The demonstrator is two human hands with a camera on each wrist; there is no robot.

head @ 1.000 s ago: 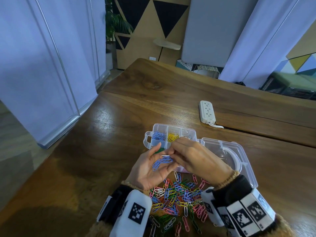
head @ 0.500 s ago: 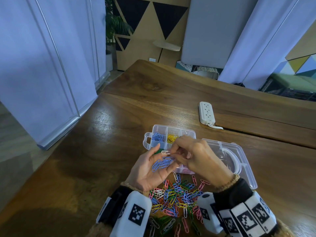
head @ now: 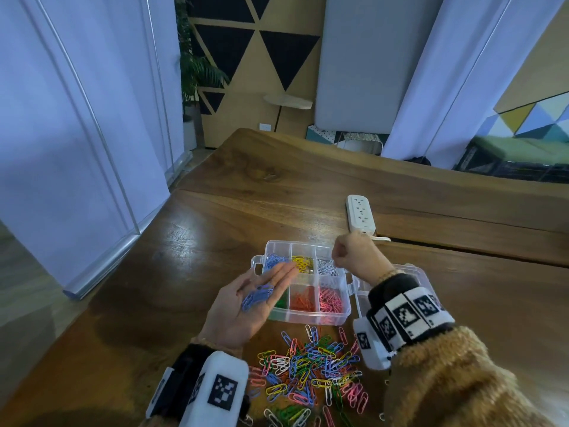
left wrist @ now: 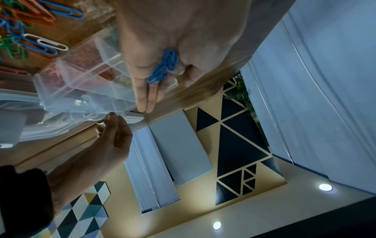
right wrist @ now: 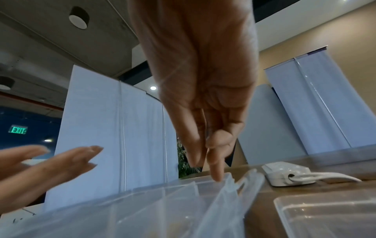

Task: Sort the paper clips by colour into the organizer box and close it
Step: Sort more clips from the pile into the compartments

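**A:** Dozens of mixed clips (head: pixel 308 368) lie nearest you, loose on the table (head: pixel 154 272) at 6 o'clock from the organizer box (head: pixel 308 315). They wait.

**B:** And what do I act on first?

**A:** Your left hand (head: pixel 246 306) lies palm up, fingers straight and relaxed, with a bunch of blue clips (head: pixel 257 297) resting loose on it. Nothing pinches them. Their long axis runs toward 1 o'clock, along your fingers. The blue compartment (head: pixel 275 260) sits just off your fingertips (head: pixel 289 268) in that direction, at the box's far-left corner. My judgement: tip the palm forward.

**B:** What's in the way?

**A:** The yellow compartment (head: pixel 303 263) is the next one toward 3 o'clock, so a tilt to the right could spill blues there.

**B:** My right hand?

**A:** Your right hand (head: pixel 354 254) hovers over the white compartment (head: pixel 328 268), fingers curled, thumb to fingertip. I cannot tell whether it holds a clip. The open lid (head: pixel 415 272) lies at 3 o'clock; a power strip (head: pixel 360 214) at 12, well apart.
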